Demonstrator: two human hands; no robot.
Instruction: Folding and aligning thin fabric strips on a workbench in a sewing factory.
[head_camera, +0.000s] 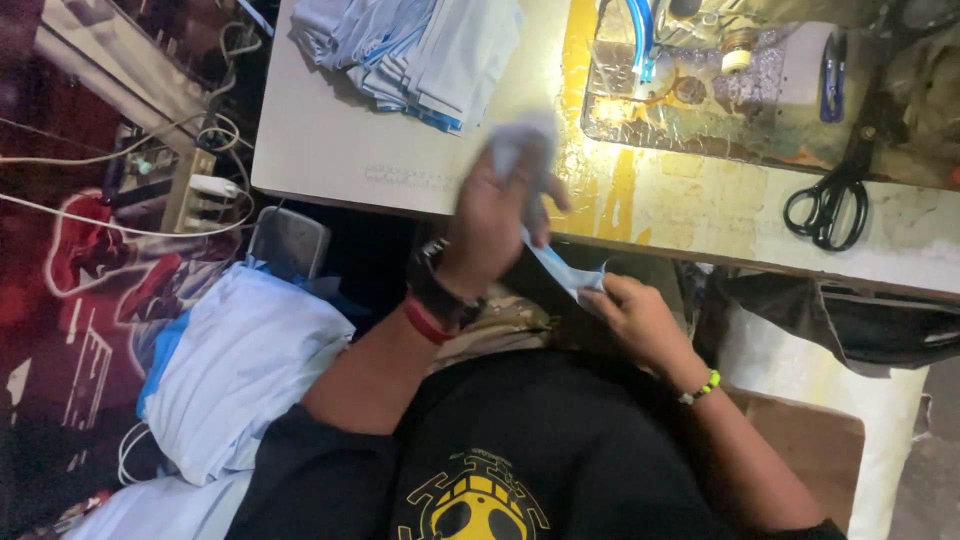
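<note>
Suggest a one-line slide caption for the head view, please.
Both hands, left hand and right hand, hold a light blue fabric piece at a sewing table beside black scissors.

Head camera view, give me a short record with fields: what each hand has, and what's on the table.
left hand: left hand raised, gripping the upper end of a light blue fabric piece
right hand: right hand lower, pinching the other end of that piece
table: pale table with a stack of blue fabric pieces at the far left
tools: black scissors lying on the right
beside the person: bundle of light blue cloth at lower left
</note>
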